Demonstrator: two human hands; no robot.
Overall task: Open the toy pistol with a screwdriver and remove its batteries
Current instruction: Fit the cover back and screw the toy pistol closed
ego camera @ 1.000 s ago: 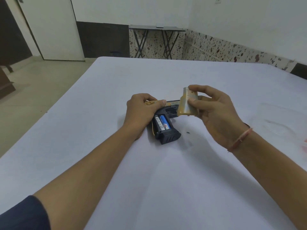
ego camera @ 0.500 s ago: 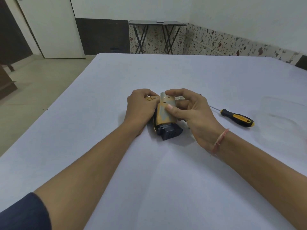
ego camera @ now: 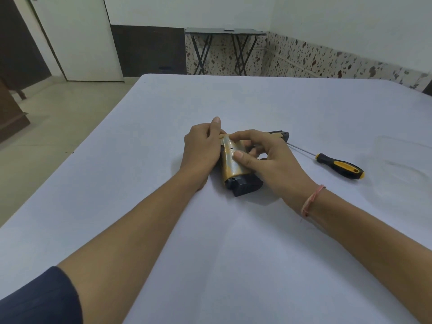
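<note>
Showing the toy pistol lying on the bench, left hand curled round its rear, right hand pinching the gold grip cover; screwdriver lies right; uneven thumb pressure could jam the cover or skid the pistol.

We take this for a plain, sparsely furnished room, more a spare room of a home or hall than a workshop. The walls are painted white above a speckled terrazzo skirting and a dark panel. Beyond the far edge of the cloth-covered surface a small folding table on crossed metal legs stands against the wall. Past the surface's left edge we see a pale floor, a white door and a piece of brown wooden furniture.
</note>
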